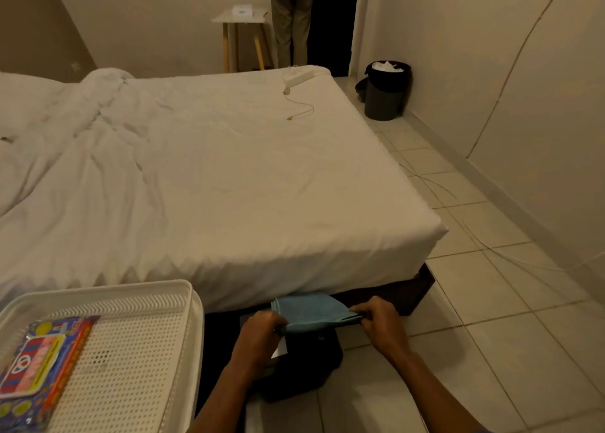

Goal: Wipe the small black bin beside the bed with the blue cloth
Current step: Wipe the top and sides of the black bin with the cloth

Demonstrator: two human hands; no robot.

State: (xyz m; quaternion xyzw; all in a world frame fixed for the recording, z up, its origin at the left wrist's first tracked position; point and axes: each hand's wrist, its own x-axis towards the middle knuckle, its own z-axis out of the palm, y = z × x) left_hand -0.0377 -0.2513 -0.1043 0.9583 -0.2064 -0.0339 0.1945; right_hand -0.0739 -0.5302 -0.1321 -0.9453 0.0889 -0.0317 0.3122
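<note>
Nearest the camera, both hands are gripping the blue cloth just in front of the bed, at its near edge. The left hand is pinching the cloth's left end with fingers closed on it, and the right hand is clamping the right end the same way, so the folded cloth is stretching flat between them. Left of the hands, a white perforated tray is sitting against the bed's near edge, carrying a colourful packet. A dark object is lying on the tiled floor under the hands; what it is cannot be told. On the far right part of the bed, a white power strip with a cable is lying. Beyond the bed's far right corner, the small black bin is standing upright by the wall, with white paper inside
</note>
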